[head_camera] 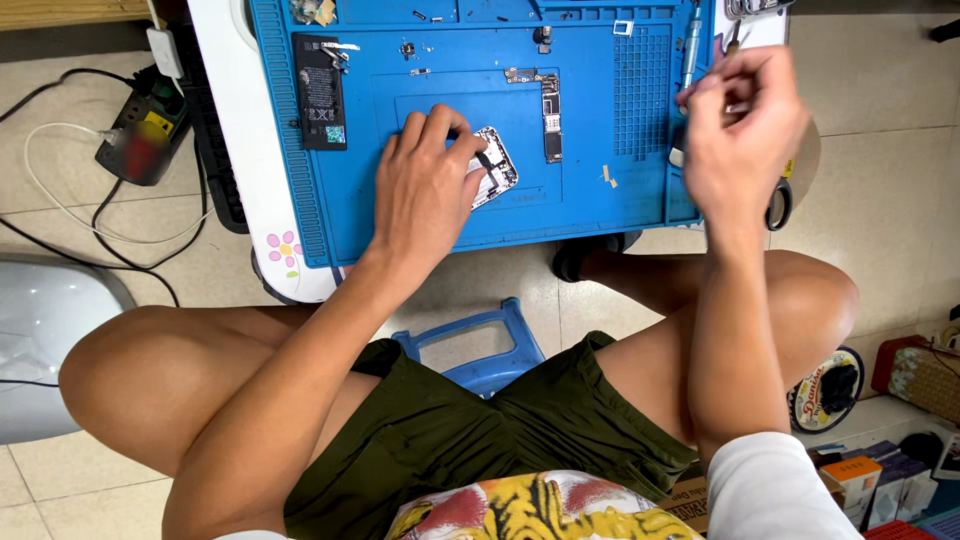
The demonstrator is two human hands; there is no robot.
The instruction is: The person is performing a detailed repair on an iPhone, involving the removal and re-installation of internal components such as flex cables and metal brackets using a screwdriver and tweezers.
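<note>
Your fingers of the left hand are curled down on the opened phone, holding it flat on the blue repair mat. Your right hand is closed around a thin tool at the mat's right edge. A black battery and a narrow circuit board lie on the mat.

Matt blue rubbery mat; glossy black battery; smooth plastic stool

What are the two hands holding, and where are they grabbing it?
The left hand presses down on the opened phone on the blue mat, covering its left part. The right hand pinches a thin tool near its lower end with its fingers.
</note>
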